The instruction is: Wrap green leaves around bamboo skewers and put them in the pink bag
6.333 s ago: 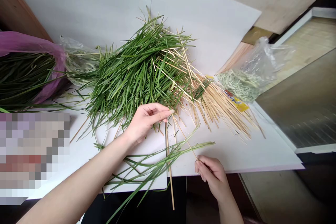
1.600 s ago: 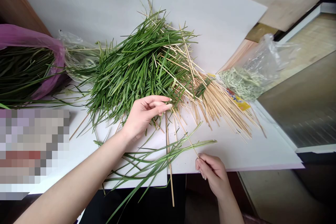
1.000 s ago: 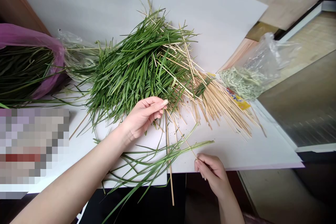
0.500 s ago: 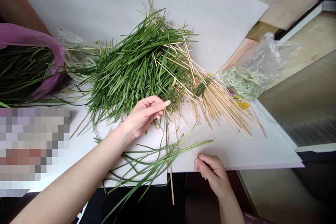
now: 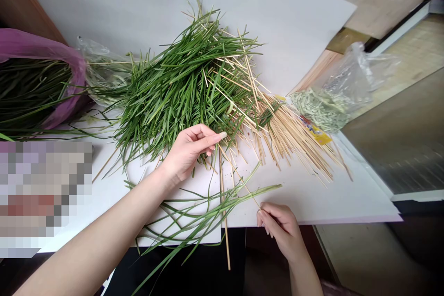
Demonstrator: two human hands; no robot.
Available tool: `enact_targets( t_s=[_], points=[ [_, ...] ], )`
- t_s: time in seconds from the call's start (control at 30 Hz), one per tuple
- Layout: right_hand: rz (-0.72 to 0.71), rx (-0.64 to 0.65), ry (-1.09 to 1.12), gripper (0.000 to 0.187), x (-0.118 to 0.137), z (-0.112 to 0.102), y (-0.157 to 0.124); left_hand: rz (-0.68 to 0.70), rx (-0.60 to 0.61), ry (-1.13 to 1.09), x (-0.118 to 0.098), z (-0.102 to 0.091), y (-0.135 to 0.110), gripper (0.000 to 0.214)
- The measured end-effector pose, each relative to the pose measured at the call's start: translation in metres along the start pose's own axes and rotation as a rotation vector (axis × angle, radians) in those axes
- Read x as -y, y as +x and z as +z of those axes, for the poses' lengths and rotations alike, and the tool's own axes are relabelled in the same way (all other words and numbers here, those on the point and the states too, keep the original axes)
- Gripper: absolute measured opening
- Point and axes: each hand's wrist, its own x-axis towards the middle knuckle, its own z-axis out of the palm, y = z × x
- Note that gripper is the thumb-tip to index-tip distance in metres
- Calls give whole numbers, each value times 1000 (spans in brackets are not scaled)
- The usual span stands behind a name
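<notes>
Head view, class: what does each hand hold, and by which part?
The right hand pinches a wooden skewer by its end; whether the left hand grips the grass blades cannot be told.

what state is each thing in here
left hand, fingers lightly curled at the grass pile's edge
right hand, fingers curled, by a skewer's tip
grass pile, loose, skewers mixed in
skewers, fanned out, lying loose
purple bag, open, full of grass
clear bag, crumpled, pale green bits inside

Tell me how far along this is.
Done: a heap of green grass blades lies mingled with bamboo sticks. In hand: the right hand pinches a thin bamboo stick; the left hand rests at the heap's edge. Remaining: the dark bundle in the purple bag.
</notes>
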Motion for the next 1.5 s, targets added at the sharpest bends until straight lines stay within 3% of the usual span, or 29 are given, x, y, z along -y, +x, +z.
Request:
enact_targets(
  t_s=[1.07,1.5],
  points=[
    [34,-7,10,40,1,-1,0,117,-24,151,3,-1,-2,25],
    [37,-14,12,39,2,0,1,69,-38,123,2,-1,0,29]
  ],
)
